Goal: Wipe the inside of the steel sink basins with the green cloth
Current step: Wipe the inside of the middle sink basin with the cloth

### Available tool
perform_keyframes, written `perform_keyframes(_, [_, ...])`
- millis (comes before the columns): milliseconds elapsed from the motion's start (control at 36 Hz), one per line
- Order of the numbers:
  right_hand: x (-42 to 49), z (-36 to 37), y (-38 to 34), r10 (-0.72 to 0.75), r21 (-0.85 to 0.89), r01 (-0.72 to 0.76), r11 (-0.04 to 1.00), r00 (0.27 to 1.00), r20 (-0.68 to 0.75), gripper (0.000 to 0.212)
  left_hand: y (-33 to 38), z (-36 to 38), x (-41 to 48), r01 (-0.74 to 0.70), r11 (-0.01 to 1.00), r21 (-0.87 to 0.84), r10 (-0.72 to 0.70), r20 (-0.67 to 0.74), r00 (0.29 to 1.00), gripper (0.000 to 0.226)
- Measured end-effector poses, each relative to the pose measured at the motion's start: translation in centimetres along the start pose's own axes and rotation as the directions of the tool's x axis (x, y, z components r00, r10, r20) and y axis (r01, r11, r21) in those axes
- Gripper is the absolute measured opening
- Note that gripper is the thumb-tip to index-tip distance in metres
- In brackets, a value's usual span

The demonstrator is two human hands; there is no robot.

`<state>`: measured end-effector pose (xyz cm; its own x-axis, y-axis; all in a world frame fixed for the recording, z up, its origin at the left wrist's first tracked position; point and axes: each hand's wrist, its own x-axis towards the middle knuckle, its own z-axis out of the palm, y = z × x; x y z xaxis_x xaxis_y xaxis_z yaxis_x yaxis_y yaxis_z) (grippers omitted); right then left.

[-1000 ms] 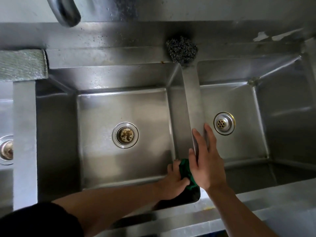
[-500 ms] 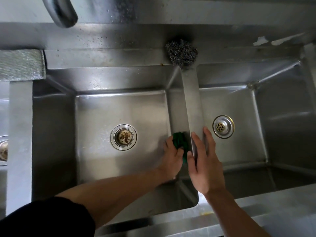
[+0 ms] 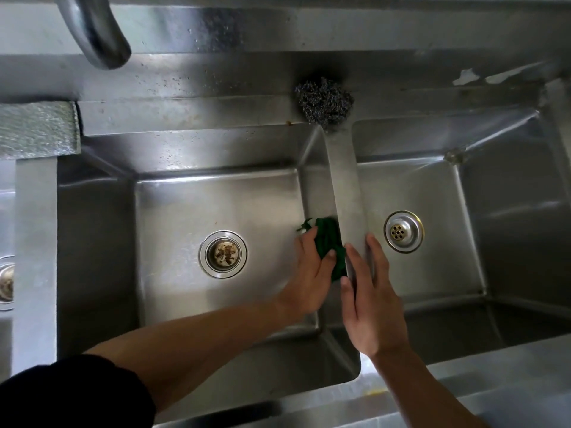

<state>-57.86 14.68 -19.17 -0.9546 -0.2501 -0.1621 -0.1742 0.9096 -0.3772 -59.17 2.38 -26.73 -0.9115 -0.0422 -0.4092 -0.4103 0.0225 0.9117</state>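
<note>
Stainless steel surfaces fill the scene, with a faucet spout [image 3: 95, 32] overhead at upper left. Left to right: a grey pad [image 3: 37, 129] lies on the back ledge; the middle basin [image 3: 191, 205] contains a stained drain [image 3: 223, 254]. The left hand [image 3: 309, 279] presses the green cloth [image 3: 329, 245] against that basin's right wall, grip closed on the cloth. A steel wool scourer [image 3: 324, 101] sits at the divider's [image 3: 347, 186] far end. The right hand [image 3: 370, 304] rests flat on the divider, fingers extended, holding nothing. The right basin [image 3: 432, 186] contains a clean strainer [image 3: 403, 231].
</note>
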Motion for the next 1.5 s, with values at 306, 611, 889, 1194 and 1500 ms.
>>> perform_keyframes(306, [0.0, 0.0, 0.1, -0.003, 0.001, 0.003, 1.000, 1.000, -0.014, 0.053, 1.5, -0.9, 7.5, 0.111, 0.994, -0.018, -0.112, -0.135, 0.985, 0.048])
perform_keyframes(611, [0.0, -0.1, 0.1, -0.009, 0.022, 0.010, 1.000, 1.000, -0.030, 0.052, 5.4, -3.1, 14.2, 0.156, 0.986, -0.056, -0.164, -0.180, 0.970, 0.050])
perform_keyframes(889, [0.1, -0.1, 0.2, -0.008, 0.038, 0.009, 0.999, 0.999, -0.032, 0.051, 5.9, -2.6, 13.1, -0.047, 0.999, 0.009, 0.048, -0.255, 0.966, 0.051])
perform_keyframes(1194, [0.2, -0.1, 0.2, -0.007, 0.029, 0.008, 1.000, 0.999, -0.033, 0.053, 6.3, -2.3, 12.3, -0.041, 0.999, 0.005, 0.041, -0.268, 0.963, 0.051])
perform_keyframes(1500, [0.1, 0.0, 0.1, 0.023, 0.026, -0.023, 0.999, 1.000, -0.014, 0.056, 3.1, -5.8, 12.5, -0.053, 0.910, 0.412, 0.050, 0.019, 0.999, 0.052])
